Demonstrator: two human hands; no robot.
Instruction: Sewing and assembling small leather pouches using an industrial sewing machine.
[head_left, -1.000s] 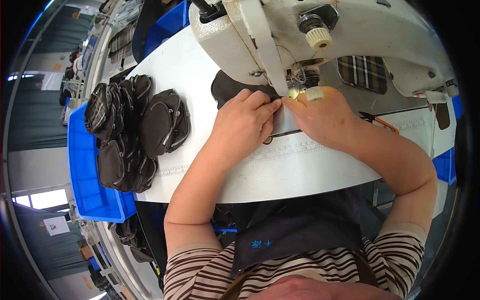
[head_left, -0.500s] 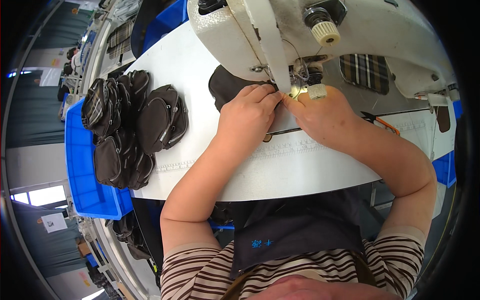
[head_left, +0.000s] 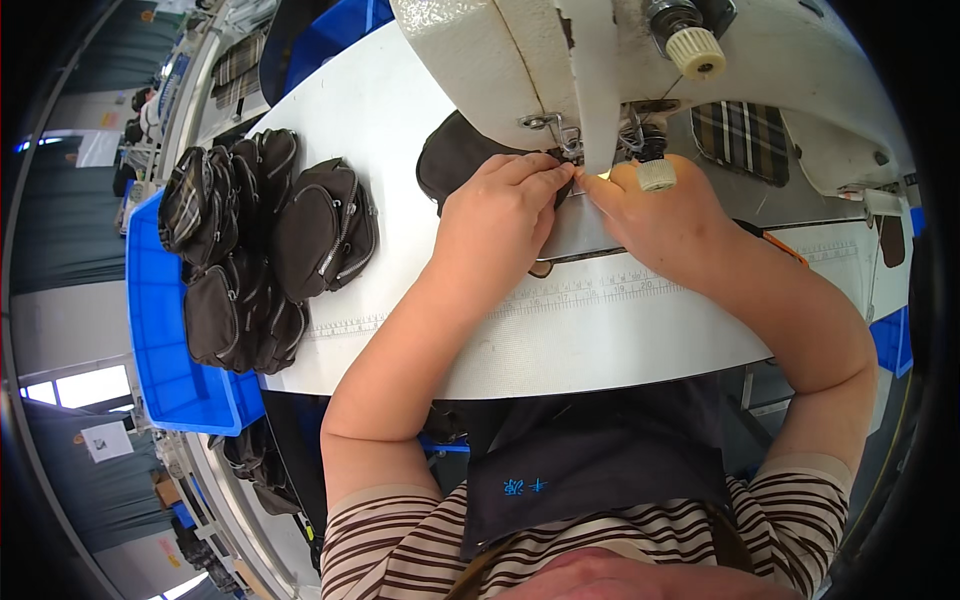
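A dark brown fabric piece [head_left: 450, 160] lies under the head of a white sewing machine [head_left: 480, 60], its left part showing on the table. My left hand [head_left: 503, 208] is closed on the piece's near edge, fingers pressed together beside the presser foot [head_left: 570, 143]. Close against it, my right hand [head_left: 660, 215] pinches at the same edge with thumb and forefinger. A cream knob [head_left: 657, 175] of the machine covers part of that hand, so its other fingers are hidden. Both fingertips meet just in front of the needle area.
At the left, several small dark zippered pouches [head_left: 320, 230] sit on the table edge and over a blue bin [head_left: 165, 330]. A plaid fabric piece [head_left: 740, 140] lies right of the needle. Orange-handled snips [head_left: 785, 246] are beside my right forearm. A ruler strip [head_left: 470, 310] crosses the table.
The view has shifted slightly, and the machine head appears farther right. Both hands keep their hold by the presser foot. My right forearm now covers more of the snips.
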